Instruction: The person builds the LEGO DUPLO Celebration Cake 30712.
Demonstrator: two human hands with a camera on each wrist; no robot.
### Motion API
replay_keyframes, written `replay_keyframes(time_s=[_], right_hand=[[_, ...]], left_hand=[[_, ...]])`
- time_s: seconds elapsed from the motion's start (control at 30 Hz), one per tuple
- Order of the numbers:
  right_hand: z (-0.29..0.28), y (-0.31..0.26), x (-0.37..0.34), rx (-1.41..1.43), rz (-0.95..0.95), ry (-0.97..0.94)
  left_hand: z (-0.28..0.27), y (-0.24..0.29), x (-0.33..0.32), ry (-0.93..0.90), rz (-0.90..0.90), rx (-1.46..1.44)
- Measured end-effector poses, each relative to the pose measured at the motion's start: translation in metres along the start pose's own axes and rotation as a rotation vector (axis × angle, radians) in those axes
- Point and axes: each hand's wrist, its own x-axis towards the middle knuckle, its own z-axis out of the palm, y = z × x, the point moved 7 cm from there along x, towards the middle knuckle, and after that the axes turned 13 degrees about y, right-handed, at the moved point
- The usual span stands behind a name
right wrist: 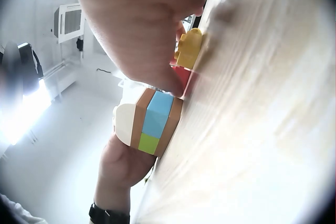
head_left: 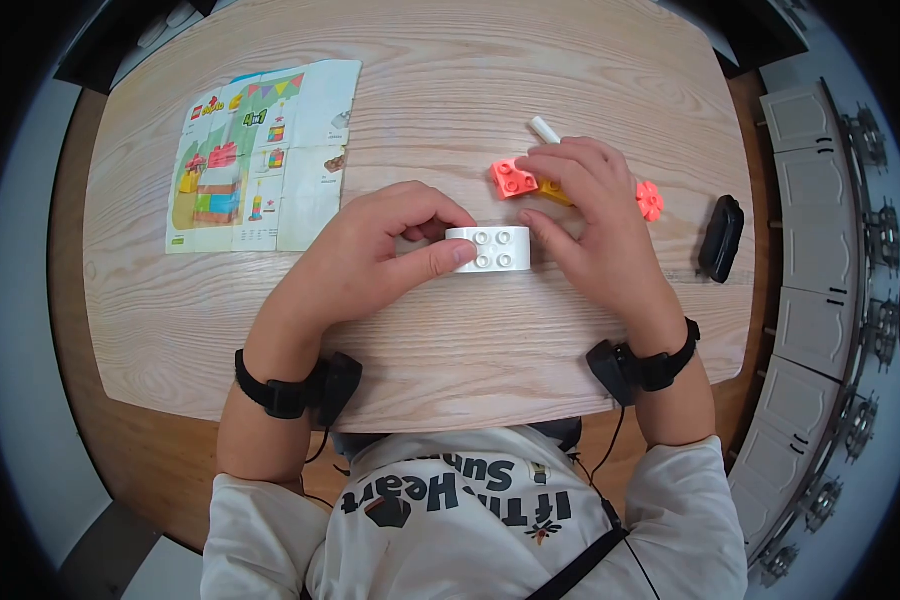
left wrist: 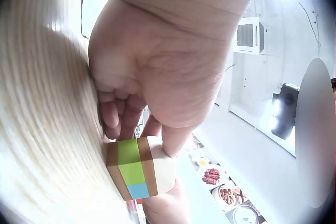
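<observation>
A small block stack with a white studded brick (head_left: 493,262) on top stands on the table before the person. In the left wrist view the stack (left wrist: 131,161) shows brown, green and blue layers under the white one. My left hand (head_left: 370,245) grips its left end, thumb on the near side and fingers behind. My right hand (head_left: 610,225) reaches past the stack's right end, thumb and fingers spread apart. Its fingertips are over a coral brick (head_left: 510,180) and a yellow brick (head_left: 553,193), which the hand partly covers.
A white stick-shaped piece (head_left: 544,129) lies behind the bricks. Right of the hand are a coral flower piece (head_left: 651,201) and a black case (head_left: 722,240). An unfolded picture leaflet (head_left: 305,205) lies at the left of the wooden table (head_left: 450,370).
</observation>
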Motion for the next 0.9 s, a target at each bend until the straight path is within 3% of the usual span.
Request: replay_keyframes(time_s=[0.27,0.37,0.47,0.57,0.9], right_hand=[[0.001,-0.002,0.001,-0.047,-0.062,0.026],[-0.019,-0.012,0.007,0.111,-0.063,0.177],[-0.027,-0.028,0.005,0.29,-0.159,0.132],[-0.009,-0.027,-0.005,0.507,0.006,-0.019],[-0.012,-0.03,-0.004,0.491,-0.092,0.0]], left_hand=[[0.0,-0.001,0.0,0.003,0.017,-0.005],[0.0,-0.001,0.0,-0.007,0.021,0.002],[-0.001,-0.003,-0.001,-0.004,0.023,-0.018],[-0.001,-0.002,-0.001,-0.005,0.021,-0.02],[0.0,-0.003,-0.001,-0.011,0.02,0.003]])
